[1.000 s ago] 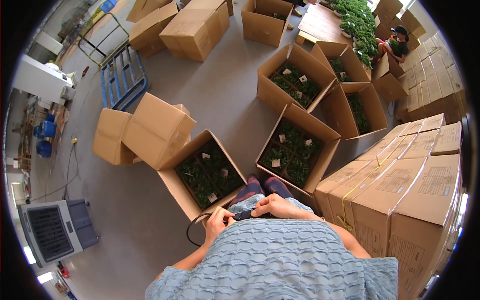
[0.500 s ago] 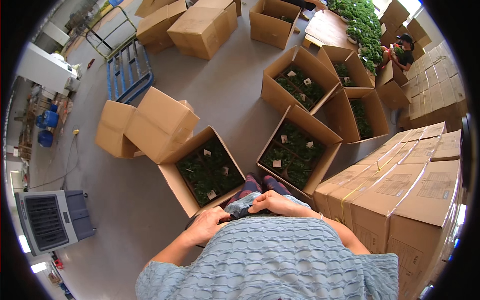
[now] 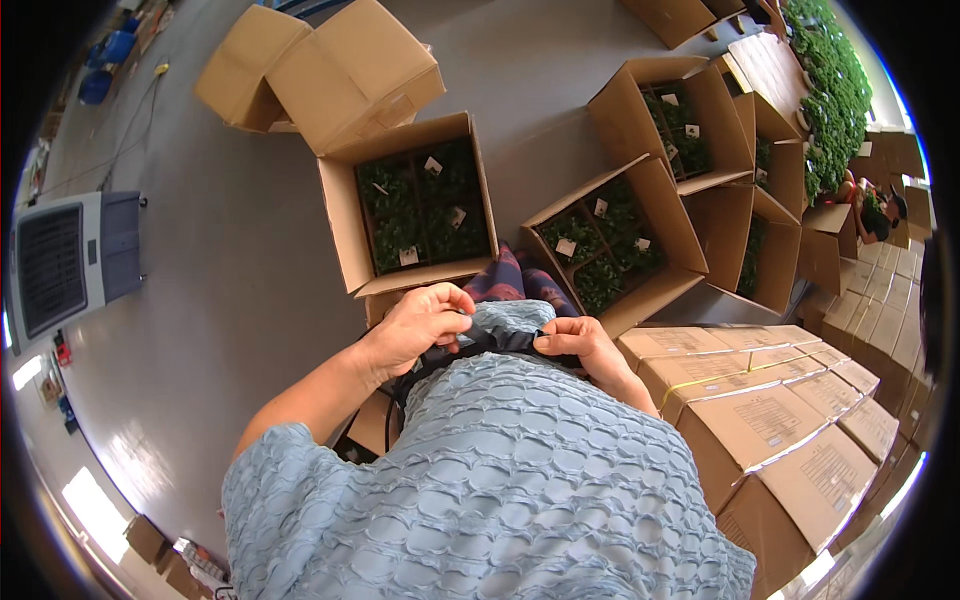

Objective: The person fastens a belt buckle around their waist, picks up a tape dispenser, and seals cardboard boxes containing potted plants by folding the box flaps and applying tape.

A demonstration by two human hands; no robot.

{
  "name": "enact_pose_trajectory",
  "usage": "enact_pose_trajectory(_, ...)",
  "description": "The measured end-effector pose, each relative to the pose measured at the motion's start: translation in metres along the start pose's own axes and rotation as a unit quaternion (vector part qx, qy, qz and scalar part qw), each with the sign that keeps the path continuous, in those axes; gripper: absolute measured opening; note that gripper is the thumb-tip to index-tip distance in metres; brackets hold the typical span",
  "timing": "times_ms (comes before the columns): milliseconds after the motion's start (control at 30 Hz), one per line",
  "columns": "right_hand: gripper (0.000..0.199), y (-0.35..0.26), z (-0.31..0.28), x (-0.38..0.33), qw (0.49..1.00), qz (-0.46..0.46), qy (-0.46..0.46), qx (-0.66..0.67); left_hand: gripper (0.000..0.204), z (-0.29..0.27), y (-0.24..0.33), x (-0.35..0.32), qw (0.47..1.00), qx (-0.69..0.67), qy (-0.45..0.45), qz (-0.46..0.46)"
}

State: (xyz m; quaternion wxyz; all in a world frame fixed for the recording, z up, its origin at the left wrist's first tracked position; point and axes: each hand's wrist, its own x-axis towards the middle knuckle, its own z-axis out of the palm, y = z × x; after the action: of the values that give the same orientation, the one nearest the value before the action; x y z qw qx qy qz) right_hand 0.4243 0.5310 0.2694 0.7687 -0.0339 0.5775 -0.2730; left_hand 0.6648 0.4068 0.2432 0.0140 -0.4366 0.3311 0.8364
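A black waist pouch (image 3: 503,342) lies across my waist over a light blue textured top (image 3: 510,460). My right hand (image 3: 582,347) pinches the pouch's right edge between thumb and fingers. Above its left part, my left hand (image 3: 420,328) has its fingers drawn together; whatever they hold, if anything, is too small to make out. Just beyond my hands stands an open cardboard box (image 3: 340,225) with leafy green plants (image 3: 415,210) and white tags inside. Another open box (image 3: 672,225) of plants stands to the right of my legs.
More open plant boxes (image 3: 625,110) stand at the far right, near a mass of green plants (image 3: 835,95) and a seated person (image 3: 878,213). Strapped cartons (image 3: 760,400) are stacked close on my right. Two cartons (image 3: 355,75) lie at the far left; an air cooler (image 3: 75,265) stands left.
The view has turned and tipped, shifting the boxes within it. My left hand has lifted from the pouch's left side, and my right hand has moved to its right edge.
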Motion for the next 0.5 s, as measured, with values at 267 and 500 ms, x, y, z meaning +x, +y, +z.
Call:
enact_pose_trajectory(267, 0.012, -0.005, -0.005, 0.007, 0.999, -0.031, 0.011, 0.017, 0.010, -0.018, 0.008, -0.015, 0.986, -0.160, 0.025, 0.024)
enact_pose_trajectory(500, 0.012, -0.006, -0.015, 0.022, 0.999, -0.013, -0.050, -0.015, 0.021, -0.057, -0.013, -0.024, 0.991, 0.120, -0.022, -0.047)
